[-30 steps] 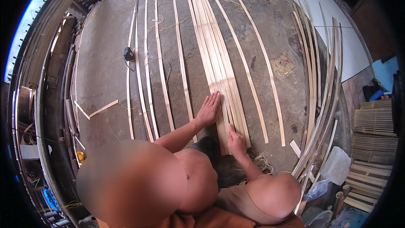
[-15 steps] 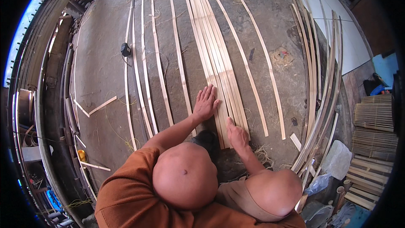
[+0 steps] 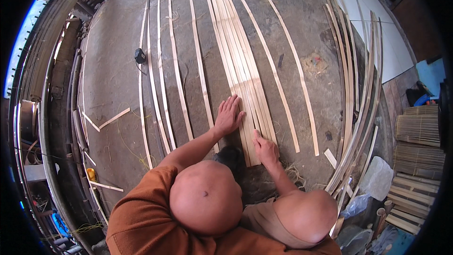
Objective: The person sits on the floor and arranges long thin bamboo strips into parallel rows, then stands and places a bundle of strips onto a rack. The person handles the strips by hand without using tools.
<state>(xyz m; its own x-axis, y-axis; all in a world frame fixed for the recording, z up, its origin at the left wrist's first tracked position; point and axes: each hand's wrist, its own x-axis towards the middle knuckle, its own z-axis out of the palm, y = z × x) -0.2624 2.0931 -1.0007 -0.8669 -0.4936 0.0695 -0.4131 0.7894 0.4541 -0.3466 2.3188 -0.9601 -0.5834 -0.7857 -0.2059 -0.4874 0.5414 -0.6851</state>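
Observation:
Long pale bamboo strips [image 3: 244, 87] lie side by side in a tight band on the concrete floor, running away from me. My left hand [image 3: 229, 114] rests flat along the band's left edge, fingers stretched forward and thumb toward the strips. Lower down, at the band's near right part, is my right hand [image 3: 266, 150]. One digit points forward on top of the strips while the other fingers are bent and partly hidden at the right edge. My dark-shod foot [image 3: 230, 156] is beside the near left end of the band.
Single strips lie spaced out on both sides, such as one bamboo strip [image 3: 276, 78] at right. A black box-shaped device [image 3: 140, 56] sits at left. More long strips [image 3: 347, 66] lean along the right, near slatted bamboo panels [image 3: 417, 130]. Poles [image 3: 51, 127] line the left side.
The near right part of the band has shifted slightly left and sits tighter. My hands have barely moved.

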